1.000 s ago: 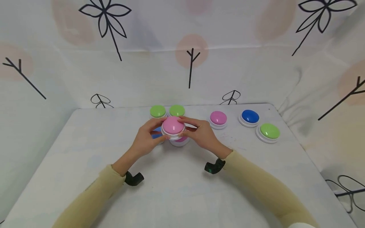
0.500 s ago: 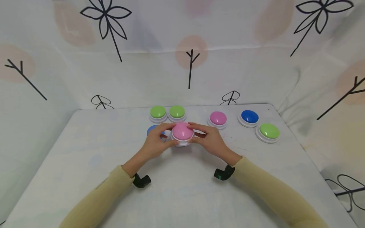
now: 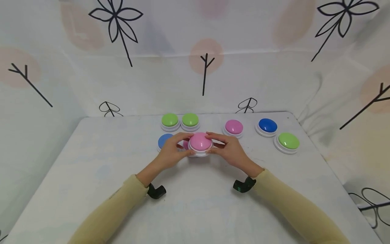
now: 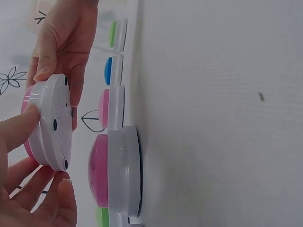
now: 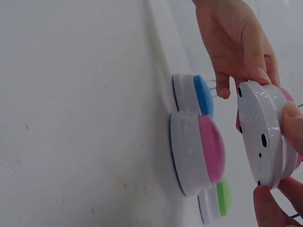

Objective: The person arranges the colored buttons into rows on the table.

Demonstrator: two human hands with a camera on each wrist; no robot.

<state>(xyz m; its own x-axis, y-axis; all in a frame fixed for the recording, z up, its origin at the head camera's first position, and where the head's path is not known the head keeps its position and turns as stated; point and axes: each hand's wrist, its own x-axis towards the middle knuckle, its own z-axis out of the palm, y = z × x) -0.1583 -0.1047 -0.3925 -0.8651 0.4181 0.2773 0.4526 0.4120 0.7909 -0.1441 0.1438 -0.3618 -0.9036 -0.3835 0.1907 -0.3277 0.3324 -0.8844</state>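
A pink push button (image 3: 201,141) with a white round base is held above the table by both hands. My left hand (image 3: 170,154) grips its left side, thumb in front and fingers behind. On the opposite side my right hand (image 3: 233,152) pinches the rim in the same way. Both wrist views show the base's underside (image 4: 57,125) with small holes and dark feet, apart from the tabletop. Below it a second pink button (image 5: 214,149) stands on the table, mostly covered in the head view. Just left of that sits a blue button (image 3: 164,139), partly behind my left hand.
Two green buttons (image 3: 170,120) stand side by side at the table's back edge. Farther right are a pink button (image 3: 234,127), a dark blue button (image 3: 267,125) and a green button (image 3: 288,141). A patterned cloth (image 3: 170,81) hangs behind the white table (image 3: 189,210).
Both hands have carried the pink button to the right and slightly nearer to me. The blue button on the table has come more into view. The other buttons have stayed put.
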